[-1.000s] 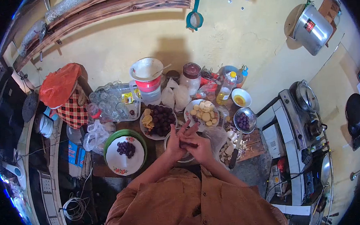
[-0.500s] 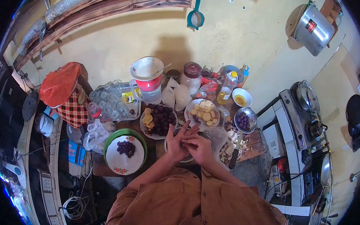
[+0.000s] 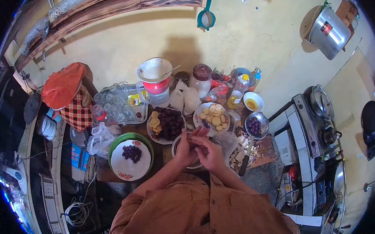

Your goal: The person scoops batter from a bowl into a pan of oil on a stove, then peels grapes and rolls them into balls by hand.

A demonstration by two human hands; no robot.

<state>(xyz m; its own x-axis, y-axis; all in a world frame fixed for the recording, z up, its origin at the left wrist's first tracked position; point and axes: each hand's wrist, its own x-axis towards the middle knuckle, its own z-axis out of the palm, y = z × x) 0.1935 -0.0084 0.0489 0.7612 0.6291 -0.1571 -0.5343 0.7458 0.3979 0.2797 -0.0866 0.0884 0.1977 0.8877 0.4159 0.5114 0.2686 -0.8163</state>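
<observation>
My left hand is over a metal bowl, palm turned inward with its fingers stretched out. Against its palm and fingers rests my right hand, its fingers curled; anything between the two hands is too small to make out. Behind them are a plate with dark purple balls and yellow pieces and a plate of pale round pieces. To the left, a white floral plate carries small purple balls. A knife lies right of my right hand.
A strainer of purple balls, an oil bottle and a small yellow-filled bowl stand at the right. Glass jars fill a tray at the back left. A stove is far right.
My left hand's fingers have drawn closer together, and my right hand has shifted slightly against them. The whole view has moved a little.
</observation>
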